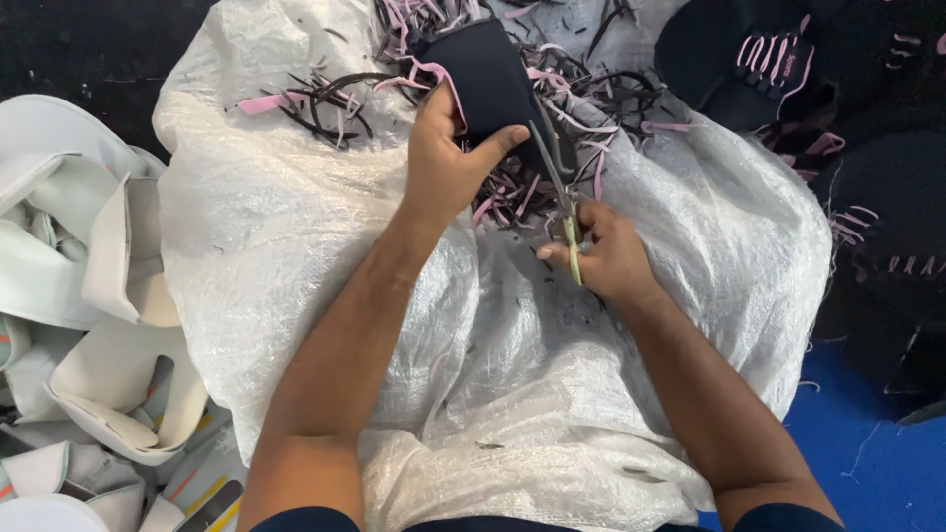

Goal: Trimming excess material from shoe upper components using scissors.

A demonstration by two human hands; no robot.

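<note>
My left hand (448, 163) grips a dark navy foam piece with a pink edge (488, 79), thumb pressed on its near face. My right hand (606, 258) is closed around the handles of a pair of scissors (560, 182). Their blades point up and away, lying against the right edge of the foam piece. Both hands work over a large white woven sack (296, 227) spread across my lap. Thin black and pink trimmings (325, 99) lie scattered on the sack around the foam piece.
A heap of white foam pieces (89, 296) lies at the left. Dark navy pieces with pink strips (759, 59) are stacked at the upper right. Blue floor (867, 463) shows at the lower right.
</note>
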